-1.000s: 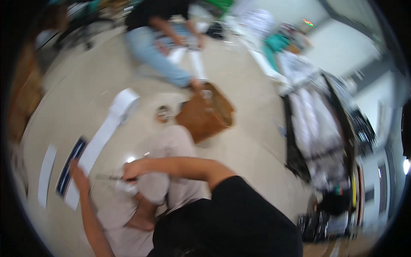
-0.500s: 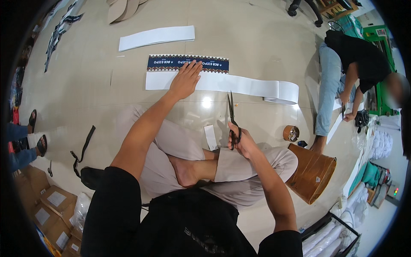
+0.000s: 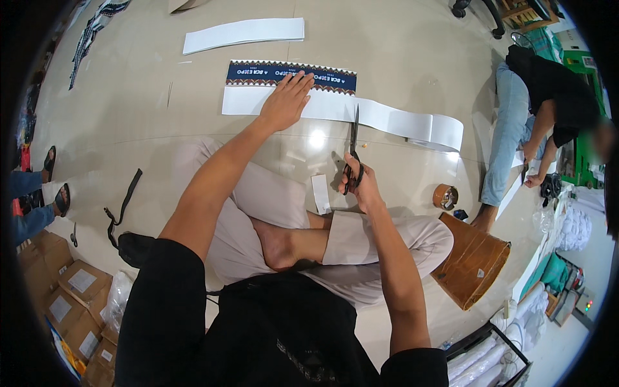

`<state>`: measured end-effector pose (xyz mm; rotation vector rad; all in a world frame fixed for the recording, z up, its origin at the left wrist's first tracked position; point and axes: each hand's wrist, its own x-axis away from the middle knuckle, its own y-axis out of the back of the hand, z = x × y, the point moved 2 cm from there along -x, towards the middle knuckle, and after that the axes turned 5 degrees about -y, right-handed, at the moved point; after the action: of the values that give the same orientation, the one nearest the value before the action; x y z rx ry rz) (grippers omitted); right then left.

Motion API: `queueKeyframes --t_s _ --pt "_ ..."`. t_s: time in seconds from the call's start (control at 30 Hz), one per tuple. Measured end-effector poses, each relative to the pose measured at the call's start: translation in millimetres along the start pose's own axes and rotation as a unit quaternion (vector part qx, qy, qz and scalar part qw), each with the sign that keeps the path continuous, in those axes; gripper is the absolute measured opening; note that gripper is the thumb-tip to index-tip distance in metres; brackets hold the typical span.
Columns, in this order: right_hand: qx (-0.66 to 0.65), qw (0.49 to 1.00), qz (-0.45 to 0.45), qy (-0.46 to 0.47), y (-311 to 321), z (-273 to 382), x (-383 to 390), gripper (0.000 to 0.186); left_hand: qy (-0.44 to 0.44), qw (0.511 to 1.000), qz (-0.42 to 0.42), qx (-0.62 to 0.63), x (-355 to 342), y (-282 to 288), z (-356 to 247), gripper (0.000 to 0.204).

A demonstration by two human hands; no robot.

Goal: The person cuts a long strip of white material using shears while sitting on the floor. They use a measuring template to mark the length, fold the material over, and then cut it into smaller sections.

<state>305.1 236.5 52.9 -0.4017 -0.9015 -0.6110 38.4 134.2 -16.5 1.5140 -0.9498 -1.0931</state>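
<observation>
White strip [image 3: 332,108]: twelve o'clock, roll toward two. Navy band [image 3: 261,73]: alongside. Scissors [image 3: 354,135]: one o'clock, tip over strip. Left hand [image 3: 285,103]: flat across both. Right hand [image 3: 361,184]: gripping scissors. Apparent step: cutting; next calls for square blades.

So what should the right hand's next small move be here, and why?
Probably the right hand should snip across the white strip, in line with the right end of the printed strip: the tips of the scissors overlap the white strip near there, and the left hand lies flat across both strips.
</observation>
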Motion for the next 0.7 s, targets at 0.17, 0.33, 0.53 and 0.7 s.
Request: queueKeyframes --t_s 0.17,0.33,0.53,0.7 --pt "0.005 1.000 -0.001 0.011 2.1 -2.9 -4.5 0.049 0.008 1.000 -0.007 0.019 1.5 -2.3 0.3 0.051" --pt "0.005 1.000 0.001 0.006 -0.8 1.2 -0.5 0.049 0.002 0.999 -0.013 0.045 0.8 -0.5 -1.4 0.051" --pt "-0.003 1.000 -0.003 0.008 -4.3 -3.1 -0.7 0.049 0.006 1.000 0.001 0.016 0.8 0.3 0.5 0.052" --pt "-0.002 1.000 -0.016 0.017 -1.2 -4.0 -4.9 0.045 0.006 0.999 -0.001 0.046 -0.7 1.9 -1.6 0.051"
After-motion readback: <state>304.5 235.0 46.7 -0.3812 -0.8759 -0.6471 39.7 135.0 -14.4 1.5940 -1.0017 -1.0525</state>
